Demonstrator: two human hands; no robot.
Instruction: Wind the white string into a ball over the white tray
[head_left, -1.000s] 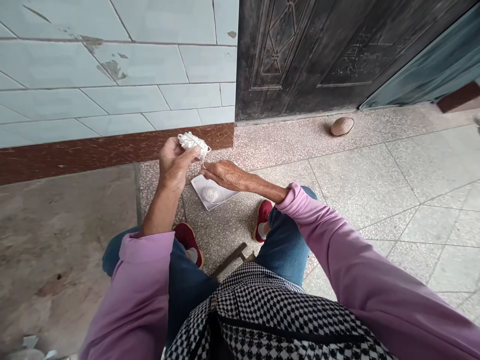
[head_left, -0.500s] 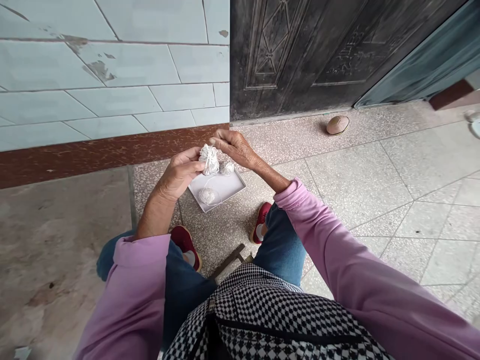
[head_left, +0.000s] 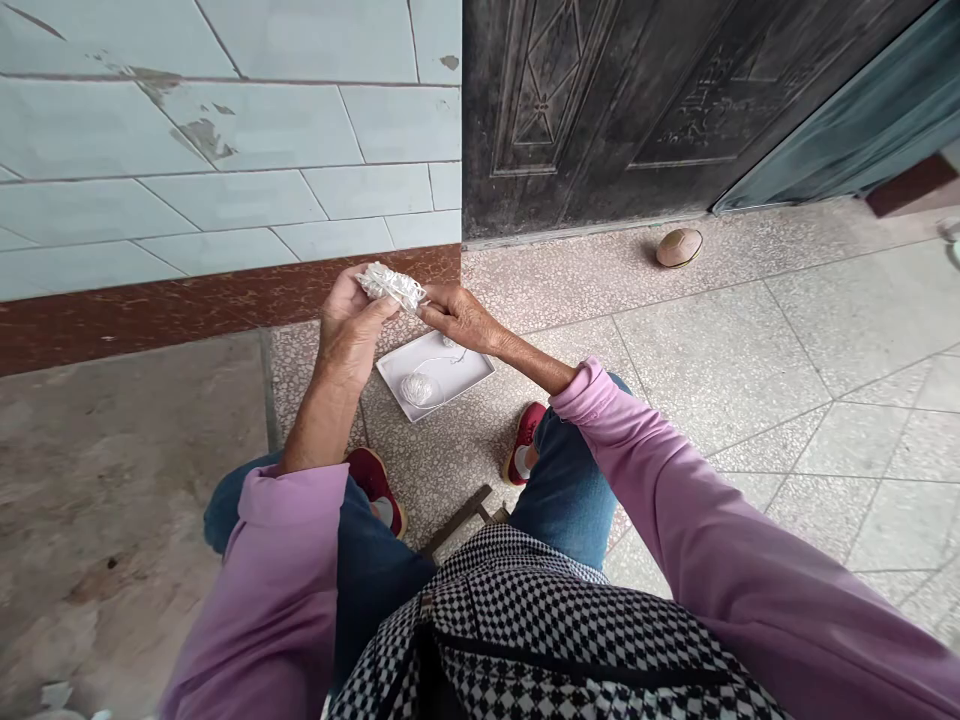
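My left hand (head_left: 347, 330) is raised in front of me, fingers closed round a white bundle of wound thread (head_left: 390, 284). My right hand (head_left: 459, 316) reaches in from the right and pinches the thread at the bundle's right end. Below both hands a white square tray (head_left: 463, 371) lies on the speckled floor. A small ball of white thread (head_left: 417, 388) sits in it, and a thin strand runs from it up toward my right hand.
I sit low, knees apart in blue jeans, red shoes (head_left: 527, 432) on the floor, a checked apron on my lap. A pale tiled wall (head_left: 225, 190) with a red-brown skirting stands ahead, a dark carved door (head_left: 600, 100) to its right. A small round object (head_left: 679, 247) lies by the door.
The bundle has turned in my left hand and risen a little. My right hand has dropped from above the bundle to its right end. The second small ball by the tray is hidden now.
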